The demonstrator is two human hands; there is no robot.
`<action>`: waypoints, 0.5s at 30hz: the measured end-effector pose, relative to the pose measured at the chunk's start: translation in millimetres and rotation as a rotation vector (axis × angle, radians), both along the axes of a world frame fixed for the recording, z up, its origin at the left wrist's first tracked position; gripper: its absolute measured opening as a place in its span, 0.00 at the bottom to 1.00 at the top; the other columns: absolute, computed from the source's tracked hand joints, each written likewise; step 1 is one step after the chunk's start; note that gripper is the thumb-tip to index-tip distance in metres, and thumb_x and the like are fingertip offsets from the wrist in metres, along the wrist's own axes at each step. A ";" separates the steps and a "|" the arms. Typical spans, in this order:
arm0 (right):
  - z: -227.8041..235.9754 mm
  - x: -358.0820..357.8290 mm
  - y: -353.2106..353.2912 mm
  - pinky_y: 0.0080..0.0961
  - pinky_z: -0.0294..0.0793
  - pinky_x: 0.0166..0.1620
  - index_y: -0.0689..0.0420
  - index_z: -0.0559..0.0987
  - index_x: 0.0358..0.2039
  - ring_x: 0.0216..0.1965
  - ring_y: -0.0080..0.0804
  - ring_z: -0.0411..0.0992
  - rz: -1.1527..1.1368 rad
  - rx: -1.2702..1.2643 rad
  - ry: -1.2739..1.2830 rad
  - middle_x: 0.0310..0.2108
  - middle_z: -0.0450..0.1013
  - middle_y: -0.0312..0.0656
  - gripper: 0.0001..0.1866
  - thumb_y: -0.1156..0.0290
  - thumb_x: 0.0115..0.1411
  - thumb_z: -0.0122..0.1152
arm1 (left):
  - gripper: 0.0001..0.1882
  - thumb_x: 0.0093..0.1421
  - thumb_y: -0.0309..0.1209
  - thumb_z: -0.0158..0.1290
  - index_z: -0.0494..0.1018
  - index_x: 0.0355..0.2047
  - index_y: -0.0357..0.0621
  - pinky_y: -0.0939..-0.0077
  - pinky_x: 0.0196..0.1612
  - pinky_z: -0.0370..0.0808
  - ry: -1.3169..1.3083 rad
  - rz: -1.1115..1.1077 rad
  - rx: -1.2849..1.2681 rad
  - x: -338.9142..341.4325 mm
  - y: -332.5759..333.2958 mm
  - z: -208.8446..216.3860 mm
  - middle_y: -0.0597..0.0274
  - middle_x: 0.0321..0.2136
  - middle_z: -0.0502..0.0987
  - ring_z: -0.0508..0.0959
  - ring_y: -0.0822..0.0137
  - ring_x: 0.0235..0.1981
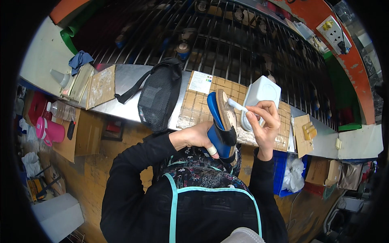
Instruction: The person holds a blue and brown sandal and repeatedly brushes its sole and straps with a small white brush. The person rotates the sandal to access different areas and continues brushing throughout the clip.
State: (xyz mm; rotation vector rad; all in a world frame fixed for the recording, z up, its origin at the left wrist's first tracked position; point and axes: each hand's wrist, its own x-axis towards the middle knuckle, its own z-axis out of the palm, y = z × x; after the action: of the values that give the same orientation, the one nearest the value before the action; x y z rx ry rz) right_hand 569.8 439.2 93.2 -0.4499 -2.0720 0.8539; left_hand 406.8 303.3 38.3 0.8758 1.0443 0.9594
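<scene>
I read the left hand (pixel 195 135) as clamped on the blue sandal (pixel 222 139) at its 3 o'clock; long axis 11-to-5, some fingers hidden behind. White brush (pixel 238 105) points 10 o'clock at the sandal's upper end, tip contact unclear; right hand (pixel 265 124), nearer that end, pinches it, covering part of a white container (pixel 261 91).

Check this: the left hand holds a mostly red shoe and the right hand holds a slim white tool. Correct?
Not quite: the head view shows the shoe is mostly blue. The left hand does hold it, and the right hand holds the slim white tool.
</scene>
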 end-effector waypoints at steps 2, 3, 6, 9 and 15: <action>-2.0 -4.0 0.2 0.17 0.62 0.30 0.58 0.85 0.33 0.26 0.20 0.64 -0.029 -0.006 0.015 0.30 0.69 0.34 0.07 0.75 0.50 0.70 | 0.39 0.34 0.12 0.68 0.69 0.51 0.33 0.70 0.46 0.79 -0.020 -0.017 -0.040 0.3 -0.5 0.6 0.52 0.42 0.78 0.79 0.62 0.44; -3.5 -5.7 0.3 0.18 0.62 0.30 0.57 0.85 0.32 0.26 0.20 0.64 -0.043 -0.027 0.028 0.30 0.69 0.34 0.07 0.75 0.50 0.70 | 0.38 0.35 0.12 0.68 0.69 0.51 0.33 0.70 0.45 0.79 -0.031 -0.029 -0.059 0.2 -0.6 0.6 0.52 0.42 0.78 0.79 0.62 0.43; -7.1 -5.6 2.0 0.18 0.63 0.30 0.57 0.85 0.33 0.27 0.19 0.64 -0.013 -0.079 0.049 0.30 0.69 0.34 0.08 0.74 0.50 0.71 | 0.38 0.35 0.11 0.67 0.69 0.51 0.33 0.71 0.43 0.80 0.029 -0.049 -0.030 0.3 -0.5 -1.4 0.51 0.42 0.78 0.80 0.62 0.42; -8.7 -0.5 5.0 0.18 0.64 0.31 0.57 0.85 0.33 0.28 0.20 0.65 0.038 -0.050 -0.002 0.30 0.69 0.34 0.09 0.75 0.49 0.71 | 0.38 0.32 0.15 0.69 0.71 0.49 0.32 0.70 0.49 0.76 0.004 -0.046 -0.050 -0.5 -1.3 -6.4 0.51 0.42 0.79 0.79 0.60 0.44; -10.0 12.7 6.2 0.19 0.65 0.33 0.56 0.85 0.32 0.30 0.22 0.67 0.100 -0.053 -0.044 0.31 0.69 0.35 0.10 0.76 0.47 0.71 | 0.37 0.32 0.16 0.70 0.71 0.48 0.30 0.69 0.48 0.77 -0.078 -0.052 -0.012 -1.0 -1.7 -16.8 0.49 0.41 0.79 0.80 0.59 0.43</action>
State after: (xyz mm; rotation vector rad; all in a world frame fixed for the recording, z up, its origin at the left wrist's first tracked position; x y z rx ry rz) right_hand 582.5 445.3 83.2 -0.3991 -2.1309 0.9678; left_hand 405.8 301.5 21.5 0.8452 0.9553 0.9356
